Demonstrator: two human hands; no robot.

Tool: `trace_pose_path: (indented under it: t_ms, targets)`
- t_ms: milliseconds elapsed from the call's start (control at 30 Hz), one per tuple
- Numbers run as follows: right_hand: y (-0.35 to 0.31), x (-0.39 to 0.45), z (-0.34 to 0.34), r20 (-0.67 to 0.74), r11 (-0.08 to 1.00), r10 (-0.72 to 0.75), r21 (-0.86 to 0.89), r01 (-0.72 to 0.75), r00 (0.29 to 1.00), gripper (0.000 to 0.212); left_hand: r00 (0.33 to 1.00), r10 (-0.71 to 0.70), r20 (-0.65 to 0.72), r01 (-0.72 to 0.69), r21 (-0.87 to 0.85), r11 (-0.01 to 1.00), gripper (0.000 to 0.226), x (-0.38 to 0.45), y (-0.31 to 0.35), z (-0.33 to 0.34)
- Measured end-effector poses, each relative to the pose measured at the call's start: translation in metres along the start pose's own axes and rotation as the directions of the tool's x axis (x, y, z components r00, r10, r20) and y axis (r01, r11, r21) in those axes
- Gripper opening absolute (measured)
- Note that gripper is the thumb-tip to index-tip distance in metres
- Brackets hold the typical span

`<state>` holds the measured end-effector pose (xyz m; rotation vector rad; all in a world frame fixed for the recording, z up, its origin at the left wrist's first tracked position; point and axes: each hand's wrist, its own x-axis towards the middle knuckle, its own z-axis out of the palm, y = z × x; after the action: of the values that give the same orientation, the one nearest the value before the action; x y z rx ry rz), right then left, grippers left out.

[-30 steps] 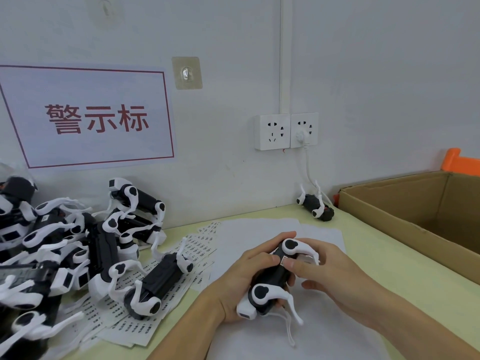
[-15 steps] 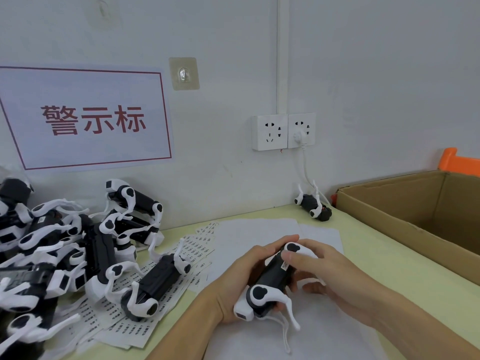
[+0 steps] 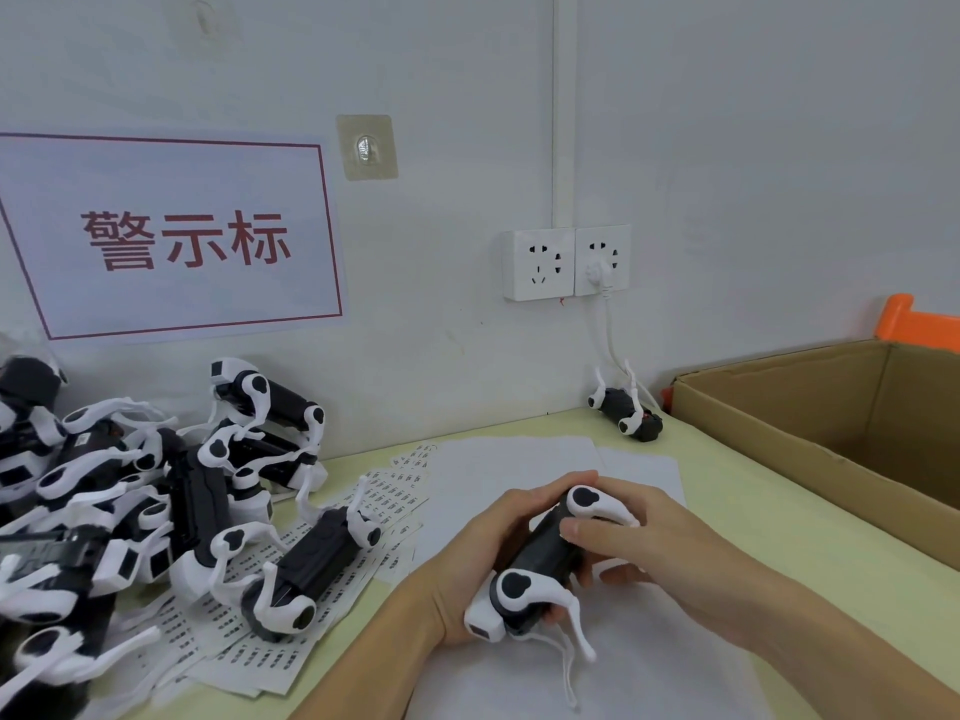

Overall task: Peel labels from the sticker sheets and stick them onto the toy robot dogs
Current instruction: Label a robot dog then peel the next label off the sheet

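a: where's the dog being worked on?

b: the toy robot dog (image 3: pixel 545 550) sits near the middle, lifted just above a blank white sheet (image 3: pixel 519 459) on the tabletop (image 3: pixel 779 522). it's a black body with white legs, lying at a slant, its near end lower left and its far end upper right.

a: and the hands?

b: the left hand (image 3: pixel 483 563) cups it from the left side, fingers curled round the body, so that grip is closed on the dog. the right hand (image 3: pixel 644 543) comes in from the right; its thumb presses flat on the black flank while the other fingers wrap behind and under, so it holds the dog too. i can't make out a label under the thumb.

a: the sticker sheets?

b: the sticker sheets (image 3: pixel 270 646) lie spread to the left of the white sheet, rows of small printed labels, overlapping each other. one loose dog (image 3: pixel 311 569) lies on top of them.

a: further out?

b: a pile of dogs (image 3: pixel 104 485) is heaped at the far left against the wall. a single dog (image 3: pixel 626 410) lies at the far edge under the wall sockets (image 3: pixel 566 262), with a white cable hanging down from the plug to it. an open cardboard box (image 3: pixel 779 407) stands on the right, an orange thing (image 3: pixel 909 319) behind it. on the wall hang a sign (image 3: pixel 171 236) with red characters and a clear adhesive hook (image 3: pixel 367 147).
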<state>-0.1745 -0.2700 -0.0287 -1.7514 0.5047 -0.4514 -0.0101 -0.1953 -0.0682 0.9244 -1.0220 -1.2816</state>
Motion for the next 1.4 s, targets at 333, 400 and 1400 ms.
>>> trace_pose_path:
  t_ms: [333,400,1400]
  targets:
    - [0.012,0.009,-0.013,-0.036,0.988,-0.006,0.152,0.011,0.999,0.037,0.995,-0.07,0.065,0.08,-0.163,0.983,0.055,0.006,0.005,-0.003]
    - [0.013,0.01,-0.018,-0.072,0.967,0.006,0.254,0.012,0.997,0.042,0.993,-0.072,0.098,0.092,-0.218,0.972,0.056,0.003,0.005,-0.007]
    - [0.041,0.024,-0.017,-0.197,0.99,0.001,0.136,0.026,0.98,0.028,0.961,0.051,-0.271,-0.1,-0.17,0.98,0.046,0.0,0.005,-0.011]
